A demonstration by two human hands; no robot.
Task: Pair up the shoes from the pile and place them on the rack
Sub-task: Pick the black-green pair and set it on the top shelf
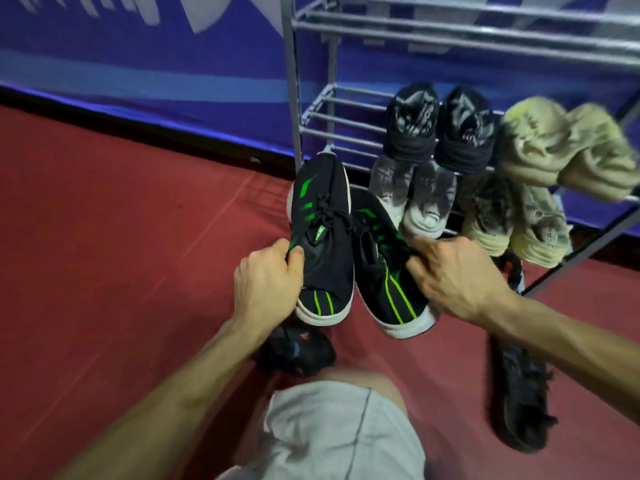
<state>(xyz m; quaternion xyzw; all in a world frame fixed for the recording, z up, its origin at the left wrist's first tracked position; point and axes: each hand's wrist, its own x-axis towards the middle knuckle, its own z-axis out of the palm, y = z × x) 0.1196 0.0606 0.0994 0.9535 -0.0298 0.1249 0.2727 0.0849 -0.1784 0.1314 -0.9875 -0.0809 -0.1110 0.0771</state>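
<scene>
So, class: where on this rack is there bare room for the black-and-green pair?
Bare bars lie on the middle shelf, between the left post and the black pair; the top shelf looks bare too. Right of that, the beige pair crowds it, and the lower row looks packed.

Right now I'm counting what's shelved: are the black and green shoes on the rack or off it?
Off. Left hand and right hand hold the black and green shoes before the rack.

Dim, even indoor light with soft shadows and no glare. Wide-angle bending curves the rack (450,32) bars beyond the grip; motion blur smears the edges.
</scene>
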